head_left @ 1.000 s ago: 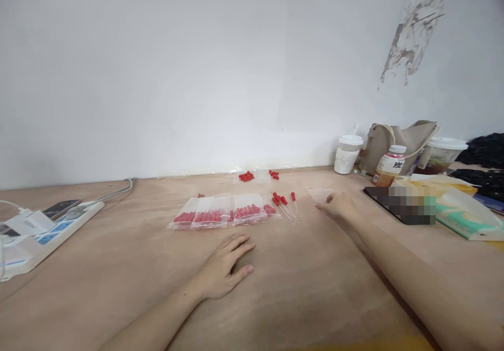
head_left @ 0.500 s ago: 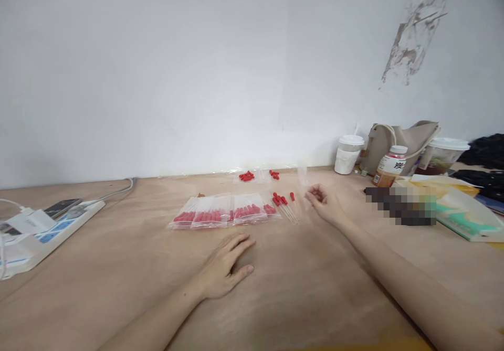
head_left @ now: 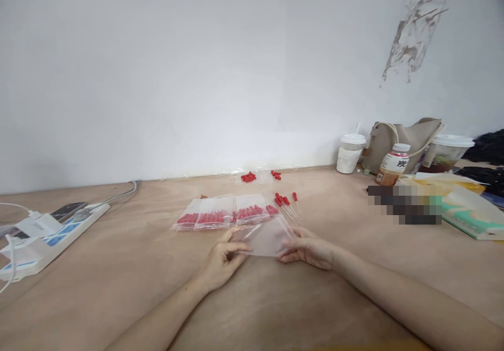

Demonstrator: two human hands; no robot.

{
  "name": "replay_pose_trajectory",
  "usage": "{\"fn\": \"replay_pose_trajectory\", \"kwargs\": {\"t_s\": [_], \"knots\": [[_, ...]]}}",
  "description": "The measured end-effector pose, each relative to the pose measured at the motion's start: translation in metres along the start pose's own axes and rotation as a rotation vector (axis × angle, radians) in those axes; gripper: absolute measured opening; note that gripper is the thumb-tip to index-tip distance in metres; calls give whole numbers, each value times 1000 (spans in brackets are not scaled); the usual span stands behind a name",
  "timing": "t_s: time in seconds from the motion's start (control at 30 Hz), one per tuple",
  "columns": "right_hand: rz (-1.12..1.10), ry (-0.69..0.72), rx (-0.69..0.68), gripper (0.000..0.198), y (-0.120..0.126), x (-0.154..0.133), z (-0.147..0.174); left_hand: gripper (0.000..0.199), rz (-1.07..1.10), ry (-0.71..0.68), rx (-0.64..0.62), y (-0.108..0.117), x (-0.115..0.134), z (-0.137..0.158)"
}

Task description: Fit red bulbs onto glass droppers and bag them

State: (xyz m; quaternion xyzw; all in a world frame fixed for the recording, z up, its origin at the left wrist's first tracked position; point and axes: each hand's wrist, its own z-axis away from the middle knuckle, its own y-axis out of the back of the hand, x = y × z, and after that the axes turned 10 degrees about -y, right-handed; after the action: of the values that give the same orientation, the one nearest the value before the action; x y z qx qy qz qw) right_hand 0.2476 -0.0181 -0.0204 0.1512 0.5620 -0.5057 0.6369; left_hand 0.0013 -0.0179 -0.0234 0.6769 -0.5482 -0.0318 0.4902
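Note:
A clear plastic zip bag [head_left: 264,240] is stretched between my two hands above the table, with nothing visible inside. My left hand [head_left: 225,257] pinches its left side between thumb and fingers. On the opposite side, my right hand [head_left: 309,248] grips the bag's edge. Just beyond lie several filled zip bags [head_left: 212,215] in an overlapping row, red rubber bulbs showing through them. Several loose droppers [head_left: 289,206] with red bulbs and thin clear stems rest to the right of that row, past my right hand.
Red bulbs [head_left: 248,177] lie on clear plastic near the wall. At left are a power strip [head_left: 79,225] with chargers and a phone [head_left: 69,211]. On the right stand a white-lidded cup [head_left: 349,154], a drink bottle [head_left: 394,165], a grey bag [head_left: 417,136] and a tissue pack [head_left: 472,212].
My right hand has brought the clear bag from beside the loose droppers toward me and left. My left hand, previously flat on the table, has lifted and closed on the bag's other side.

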Motion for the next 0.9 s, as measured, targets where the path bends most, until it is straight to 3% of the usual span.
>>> {"fn": "replay_pose_trajectory", "kwargs": {"t_s": [0.17, 0.23, 0.33, 0.43, 0.6, 0.73, 0.9], "knots": [[220, -84, 378, 28, 33, -7, 9, 34, -137, -112, -120, 9, 15, 2], [421, 5, 523, 25, 44, -10, 7, 45, -120, -182, -210, 13, 22, 1], [779, 184, 747, 14, 63, -21, 0, 47, -98, -241, -376, 15, 28, -1], [1018, 208, 958, 7, 79, -38, -14, 41, -173, -189, -506, 11, 29, -2], [1014, 72, 1098, 12, 90, -61, -55, 38, -247, -107, -557, 1, 31, -2], [963, 2, 1131, 18, 93, -70, -81, 41, -260, -94, -558, 1, 35, -1], [835, 71, 1147, 46, 99, -74, -70, 41, -199, -94, -455, 3, 31, 2]]}}
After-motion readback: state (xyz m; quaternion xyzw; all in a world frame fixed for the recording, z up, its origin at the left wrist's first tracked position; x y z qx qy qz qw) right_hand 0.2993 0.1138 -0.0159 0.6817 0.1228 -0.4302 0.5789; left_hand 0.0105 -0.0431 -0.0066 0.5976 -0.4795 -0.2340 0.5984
